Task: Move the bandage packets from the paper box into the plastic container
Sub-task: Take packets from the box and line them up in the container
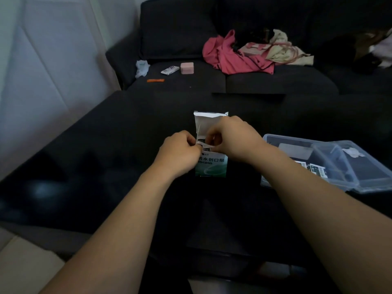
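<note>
At the far left of the frame a pale wall (pixel 42 71) runs down beside a dark sofa (pixel 180 28). On the sofa seat in the upper middle lie a crumpled white bag (pixel 142 67), an orange strip (pixel 155 80), a small white tube (pixel 169 70) and a pink case (pixel 186 67). A black table (pixel 84 166) fills the middle of the frame.

Just left of centre, the left hand (pixel 180 153) has its fingers curled in, pinching at the open mouth of the paper box (pixel 212 164). The box lies flat on the table at the centre, white and green with printed characters, its top flap (pixel 209 118) folded open toward the sofa. A bandage packet (pixel 203 144) shows at the mouth of the box, between the two hands. The right hand (pixel 231 139), just right of centre, also has its fingers curled, pinching that same packet.

Up and to the right, a heap of pink cloth (pixel 229 54) and a cream bag (pixel 280 49) sit on the sofa. At the right edge of the frame, near the right forearm, the clear plastic container (pixel 360 183) rests on the table, with several bandage packets already inside (pixel 316 168) and a smaller clear tub (pixel 331 155).
</note>
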A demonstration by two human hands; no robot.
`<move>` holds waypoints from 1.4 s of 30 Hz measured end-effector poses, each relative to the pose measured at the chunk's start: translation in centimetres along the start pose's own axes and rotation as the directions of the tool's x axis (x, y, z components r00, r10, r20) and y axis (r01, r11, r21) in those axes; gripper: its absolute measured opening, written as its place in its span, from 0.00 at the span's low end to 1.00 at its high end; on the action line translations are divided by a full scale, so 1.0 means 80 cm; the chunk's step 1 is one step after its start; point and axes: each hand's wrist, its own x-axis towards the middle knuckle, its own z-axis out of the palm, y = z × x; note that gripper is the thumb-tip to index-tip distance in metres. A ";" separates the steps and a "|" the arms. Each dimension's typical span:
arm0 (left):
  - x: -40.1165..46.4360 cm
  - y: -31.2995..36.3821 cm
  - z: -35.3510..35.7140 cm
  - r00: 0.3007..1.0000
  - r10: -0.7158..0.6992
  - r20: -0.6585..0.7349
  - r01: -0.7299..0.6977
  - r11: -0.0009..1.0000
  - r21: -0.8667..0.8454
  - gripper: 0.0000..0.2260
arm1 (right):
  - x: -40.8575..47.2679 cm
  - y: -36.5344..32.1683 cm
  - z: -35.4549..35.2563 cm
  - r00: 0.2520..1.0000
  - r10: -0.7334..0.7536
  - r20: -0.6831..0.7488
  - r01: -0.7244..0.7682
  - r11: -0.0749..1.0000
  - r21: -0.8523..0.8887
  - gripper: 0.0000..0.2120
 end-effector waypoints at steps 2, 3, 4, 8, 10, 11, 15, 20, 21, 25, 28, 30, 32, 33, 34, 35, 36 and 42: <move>0.000 -0.001 0.000 1.000 0.003 -0.010 -0.003 1.000 0.000 0.02 | -0.003 -0.001 0.000 0.999 -0.004 -0.035 0.004 1.000 0.000 0.05; 0.001 0.000 0.000 1.000 0.005 -0.013 -0.005 1.000 0.001 0.02 | -0.004 0.000 -0.002 0.999 0.000 -0.045 0.000 1.000 0.002 0.05; 0.001 0.000 0.000 1.000 0.003 -0.013 -0.003 1.000 0.002 0.02 | -0.004 -0.001 -0.002 0.999 0.002 -0.043 -0.002 1.000 0.000 0.07; 0.001 0.001 0.000 1.000 0.005 -0.003 -0.005 1.000 0.012 0.03 | -0.004 0.000 -0.008 1.000 0.013 0.009 -0.013 1.000 0.003 0.10; 0.001 0.002 -0.001 1.000 0.007 0.003 -0.007 1.000 0.015 0.03 | -0.004 0.000 -0.010 1.000 0.008 0.018 -0.008 1.000 0.004 0.09; 0.000 0.002 -0.001 1.000 0.009 0.005 -0.009 1.000 0.018 0.03 | -0.005 0.000 -0.013 1.000 0.005 0.013 -0.005 1.000 0.010 0.08; -0.003 0.001 -0.002 1.000 0.019 0.001 -0.019 1.000 0.013 0.01 | -0.007 0.005 -0.034 0.998 -0.015 -0.066 0.018 0.999 0.045 0.07; -0.005 0.006 -0.004 1.000 -0.005 0.002 0.004 1.000 0.021 0.04 | -0.016 0.011 -0.054 0.992 -0.064 -0.111 0.081 0.985 0.155 0.09; -0.006 0.007 -0.004 1.000 -0.005 0.000 0.005 1.000 0.028 0.06 | -0.019 0.010 -0.056 0.991 -0.074 -0.108 0.091 0.982 0.164 0.08; -0.012 0.013 -0.006 1.000 0.011 -0.027 -0.010 0.999 0.036 0.10 | -0.025 0.014 -0.063 0.984 -0.098 -0.148 0.124 0.976 0.179 0.07; -0.014 0.015 -0.007 0.989 0.071 -0.129 -0.069 0.997 0.018 0.20 | -0.030 0.016 -0.072 0.976 -0.091 -0.198 0.134 0.968 0.212 0.05; -0.015 0.018 -0.007 0.951 0.209 -0.227 -0.206 0.978 0.037 0.28 | -0.035 0.017 -0.079 0.972 -0.086 -0.218 0.140 0.960 0.242 0.03; -0.018 0.022 -0.005 0.899 0.342 -0.274 -0.343 0.938 0.045 0.30 | -0.040 0.018 -0.086 0.963 -0.097 -0.252 0.166 0.949 0.269 0.03; -0.018 0.025 -0.004 0.878 0.389 -0.279 -0.396 0.918 0.034 0.29 | -0.044 0.017 -0.090 0.958 -0.104 -0.266 0.180 0.943 0.280 0.02; -0.017 0.028 -0.002 0.863 0.423 -0.276 -0.437 0.899 0.013 0.26 | -0.047 0.017 -0.094 0.956 -0.109 -0.274 0.192 0.935 0.298 0.02; -0.016 0.031 -0.001 0.851 0.449 -0.272 -0.470 0.883 -0.012 0.22 | -0.051 0.017 -0.098 0.954 -0.110 -0.280 0.203 0.923 0.327 0.02; -0.015 0.034 0.001 0.839 0.474 -0.268 -0.498 0.867 -0.026 0.17 | -0.054 0.017 -0.101 0.951 -0.110 -0.289 0.214 0.909 0.359 0.02; -0.024 0.054 0.009 0.869 0.467 -0.163 -0.495 0.832 -0.250 0.04 | -0.064 0.028 -0.100 0.956 -0.005 -0.293 0.178 0.804 0.568 0.03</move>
